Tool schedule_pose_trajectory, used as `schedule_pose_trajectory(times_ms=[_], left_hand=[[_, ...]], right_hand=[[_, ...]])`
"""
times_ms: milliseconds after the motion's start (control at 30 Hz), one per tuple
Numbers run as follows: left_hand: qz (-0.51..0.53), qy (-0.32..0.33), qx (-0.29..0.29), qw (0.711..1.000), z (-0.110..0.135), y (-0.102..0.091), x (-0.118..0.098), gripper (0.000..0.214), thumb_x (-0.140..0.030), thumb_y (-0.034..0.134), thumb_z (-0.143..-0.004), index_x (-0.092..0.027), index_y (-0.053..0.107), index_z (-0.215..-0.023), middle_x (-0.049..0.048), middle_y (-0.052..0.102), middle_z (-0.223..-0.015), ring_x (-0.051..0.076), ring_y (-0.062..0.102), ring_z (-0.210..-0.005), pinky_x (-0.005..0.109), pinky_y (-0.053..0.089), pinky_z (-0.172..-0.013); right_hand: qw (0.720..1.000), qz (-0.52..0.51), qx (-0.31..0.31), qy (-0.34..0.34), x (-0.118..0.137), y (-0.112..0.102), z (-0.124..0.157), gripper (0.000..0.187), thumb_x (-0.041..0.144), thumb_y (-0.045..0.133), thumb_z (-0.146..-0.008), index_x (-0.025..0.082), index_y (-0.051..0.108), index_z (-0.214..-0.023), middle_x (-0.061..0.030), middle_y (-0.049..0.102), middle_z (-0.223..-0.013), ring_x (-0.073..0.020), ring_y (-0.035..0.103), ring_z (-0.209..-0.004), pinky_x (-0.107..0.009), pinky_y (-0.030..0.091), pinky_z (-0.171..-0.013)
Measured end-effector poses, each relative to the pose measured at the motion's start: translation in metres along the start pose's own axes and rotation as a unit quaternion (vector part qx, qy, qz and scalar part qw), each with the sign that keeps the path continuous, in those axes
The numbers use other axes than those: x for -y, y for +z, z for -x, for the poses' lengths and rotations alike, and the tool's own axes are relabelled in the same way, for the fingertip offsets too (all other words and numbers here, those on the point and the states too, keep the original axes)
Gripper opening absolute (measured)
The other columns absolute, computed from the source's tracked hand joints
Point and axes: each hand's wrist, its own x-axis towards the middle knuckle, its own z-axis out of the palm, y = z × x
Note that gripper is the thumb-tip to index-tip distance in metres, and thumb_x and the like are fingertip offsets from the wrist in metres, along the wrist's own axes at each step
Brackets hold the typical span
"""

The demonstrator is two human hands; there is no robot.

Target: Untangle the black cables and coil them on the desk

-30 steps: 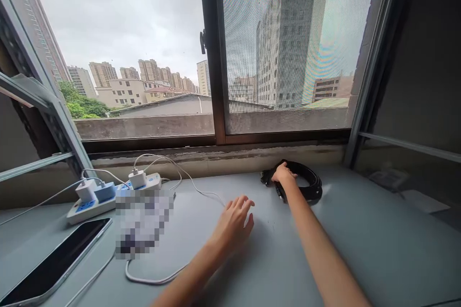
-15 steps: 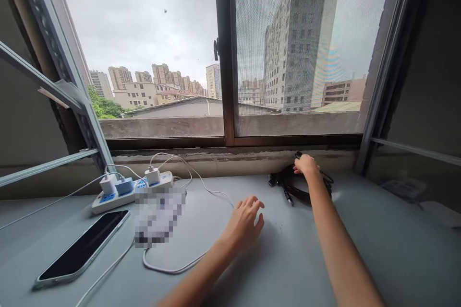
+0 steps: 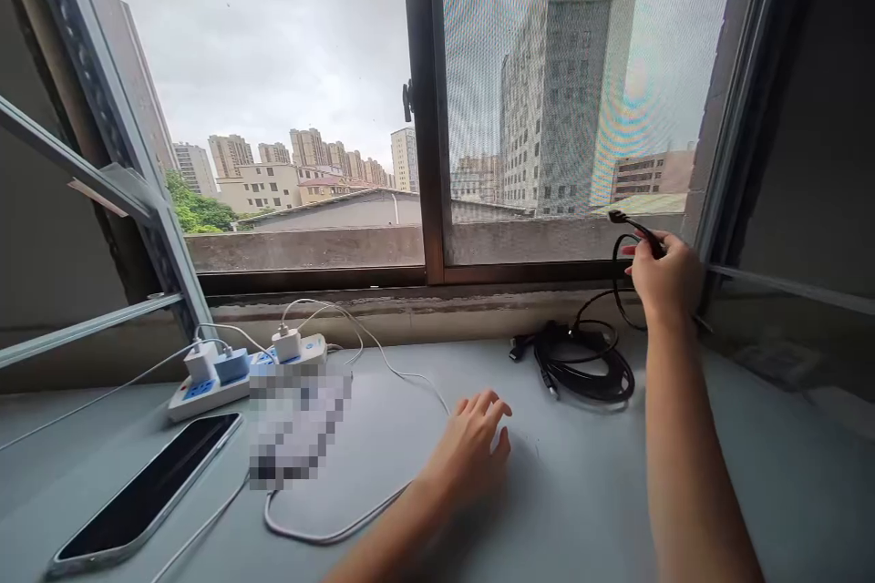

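Observation:
My right hand [image 3: 662, 278] is raised in front of the window's lower right corner, fingers pinched on one end of a black cable [image 3: 584, 364]. The cable's plug end sticks out above my fingers, and a strand runs down from my hand to the coil lying on the grey table [image 3: 581, 492] by the sill. My left hand [image 3: 475, 442] rests palm down on the table in the middle, fingers spread, holding nothing. It lies just right of a white charging cable [image 3: 342, 528].
A white power strip [image 3: 236, 373] with several plugged chargers sits at the left by the sill. A dark phone [image 3: 147, 492] lies face up at the front left, beside a blurred patch. A window frame [image 3: 427, 109] and metal shelf rails flank the table.
My right hand has lifted from the black coil up and to the right, pulling one cable end off the table. The left hand has stayed put.

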Motion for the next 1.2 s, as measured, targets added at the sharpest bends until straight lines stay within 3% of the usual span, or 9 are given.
schedule_pose_trajectory(times_ms=[133, 200, 267, 400, 633, 767, 867, 1067, 1200], left_hand=[[0.011, 0.0, -0.008, 1.0, 0.0, 0.0, 0.0, 0.029, -0.01, 0.045, -0.083, -0.021, 0.056, -0.108, 0.005, 0.063, -0.11, 0.021, 0.061, -0.099, 0.039, 0.047, -0.088], [0.017, 0.006, -0.029, 0.999, 0.001, -0.001, 0.0, 0.032, -0.01, 0.045, -0.084, -0.021, 0.053, -0.113, 0.005, 0.064, -0.11, 0.021, 0.062, -0.098, 0.039, 0.048, -0.087], [0.025, 0.013, -0.054, 0.998, 0.002, -0.002, 0.0, 0.033, -0.012, 0.044, -0.086, -0.021, 0.05, -0.116, 0.0053, 0.063, -0.111, 0.022, 0.062, -0.096, 0.039, 0.048, -0.085], [0.055, 0.022, -0.106, 0.993, 0.003, -0.005, 0.003, 0.032, -0.018, 0.041, -0.09, -0.022, 0.045, -0.121, 0.0065, 0.063, -0.109, 0.021, 0.06, -0.095, 0.039, 0.048, -0.083], [0.127, 0.021, -0.245, 0.961, 0.005, -0.004, 0.014, 0.046, -0.024, 0.038, -0.093, -0.025, 0.02, -0.135, 0.0103, 0.054, -0.117, 0.018, 0.055, -0.091, 0.037, 0.047, -0.081], [0.124, 0.056, -0.288, 0.948, 0.003, -0.007, 0.019, 0.051, -0.026, 0.042, -0.091, -0.026, 0.017, -0.136, 0.0124, 0.05, -0.122, 0.018, 0.054, -0.089, 0.035, 0.047, -0.076], [0.097, 0.075, -0.308, 0.943, 0.002, -0.013, 0.019, 0.057, -0.028, 0.045, -0.089, -0.025, 0.016, -0.138, 0.014, 0.049, -0.123, 0.019, 0.056, -0.091, 0.036, 0.047, -0.075], [0.033, 0.099, -0.344, 0.933, -0.001, -0.022, 0.023, 0.061, -0.03, 0.049, -0.087, -0.024, 0.018, -0.139, 0.0144, 0.051, -0.119, 0.022, 0.057, -0.092, 0.038, 0.048, -0.075], [0.071, 0.043, -0.377, 0.923, -0.005, -0.035, 0.023, 0.061, -0.034, 0.052, -0.087, -0.024, 0.019, -0.138, 0.016, 0.049, -0.125, 0.024, 0.056, -0.101, 0.038, 0.048, -0.078]], right_hand=[[0.988, -0.152, 0.037, 0.017, 0.035, -0.021, 0.006, 0.039, 0.022, 0.04, -0.086, 0.017, 0.058, -0.12, -0.0082, 0.071, -0.1, -0.0074, 0.059, -0.05, -0.018, 0.04, -0.044], [0.939, -0.32, 0.114, 0.047, 0.055, -0.028, 0.016, 0.039, 0.02, 0.049, -0.08, 0.017, 0.061, -0.117, -0.0081, 0.07, -0.103, -0.0051, 0.058, -0.05, -0.016, 0.035, -0.04], [0.908, -0.38, 0.164, 0.061, 0.074, -0.03, 0.028, 0.04, 0.019, 0.049, -0.078, 0.016, 0.06, -0.116, -0.0067, 0.068, -0.103, -0.0043, 0.059, -0.051, -0.014, 0.033, -0.038], [0.881, -0.401, 0.248, 0.049, 0.097, -0.027, 0.048, 0.042, 0.022, 0.051, -0.08, 0.018, 0.054, -0.121, -0.0052, 0.063, -0.11, -0.008, 0.067, -0.064, -0.014, 0.042, -0.041], [0.833, -0.367, 0.409, 0.057, 0.109, -0.01, 0.07, 0.055, 0.042, 0.057, -0.082, 0.017, 0.045, -0.129, -0.0091, 0.063, -0.11, -0.0175, 0.07, -0.081, -0.018, 0.046, -0.043], [0.853, -0.348, 0.386, 0.054, 0.119, 0.008, 0.087, 0.07, 0.039, 0.057, -0.082, 0.015, 0.026, -0.141, -0.0135, 0.056, -0.122, -0.0172, 0.07, -0.077, -0.023, 0.051, -0.051], [0.872, -0.316, 0.371, 0.036, 0.125, 0.017, 0.098, 0.077, 0.038, 0.06, -0.08, 0.015, 0.022, -0.143, -0.0173, 0.049, -0.131, -0.0176, 0.07, -0.079, -0.027, 0.055, -0.06], [0.861, -0.329, 0.389, 0.007, 0.13, 0.011, 0.103, 0.065, 0.036, 0.059, -0.081, 0.012, 0.041, -0.138, -0.0177, 0.051, -0.132, -0.0221, 0.066, -0.091, -0.025, 0.056, -0.048], [0.855, -0.336, 0.395, -0.01, 0.13, 0.005, 0.099, 0.051, 0.03, 0.059, -0.081, 0.013, 0.051, -0.129, -0.0137, 0.059, -0.124, -0.0184, 0.068, -0.082, -0.022, 0.054, -0.045]])
